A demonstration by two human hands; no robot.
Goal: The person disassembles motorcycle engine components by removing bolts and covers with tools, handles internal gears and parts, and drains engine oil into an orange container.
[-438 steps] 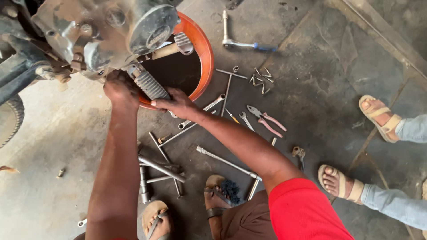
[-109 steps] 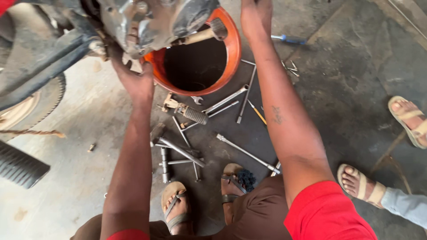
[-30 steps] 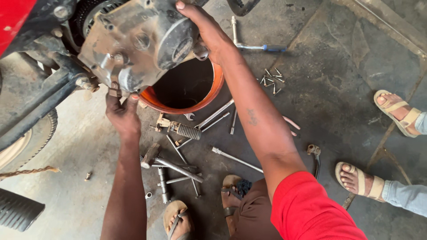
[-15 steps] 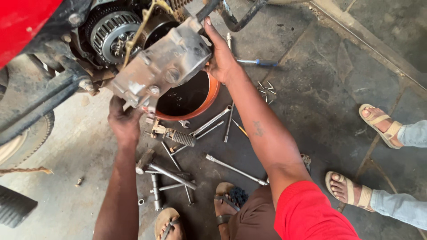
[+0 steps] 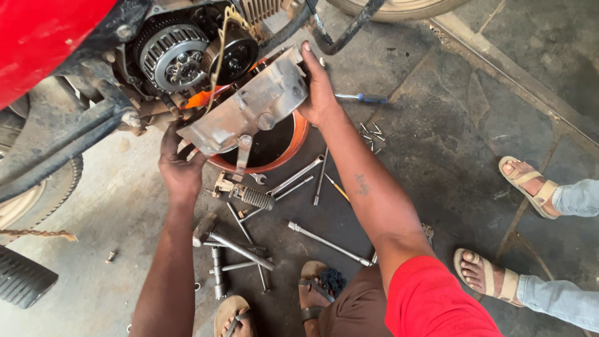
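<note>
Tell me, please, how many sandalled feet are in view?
4: two of a bystander at the right, one above the other, and the worker's own two at the bottom edge. More may lie outside the frame.

So the person is in a bright red short-sleeved shirt (image 5: 437, 299), the sleeve ending a bit above the right elbow, and brown shorts (image 5: 359, 309) that look a little creased across the lap. Both forearms are bare, no watch, no gloves, no rings that I can make out on the left hand (image 5: 181, 171) or the right hand (image 5: 319, 93). There's a small dark tattoo (image 5: 362, 185) on the right forearm, too small to read the shape. On the feet, open sandals (image 5: 315, 290) with dark straps crossing over the top and tan soles, toes showing, and the left one is partly cut off at the bottom edge
</note>
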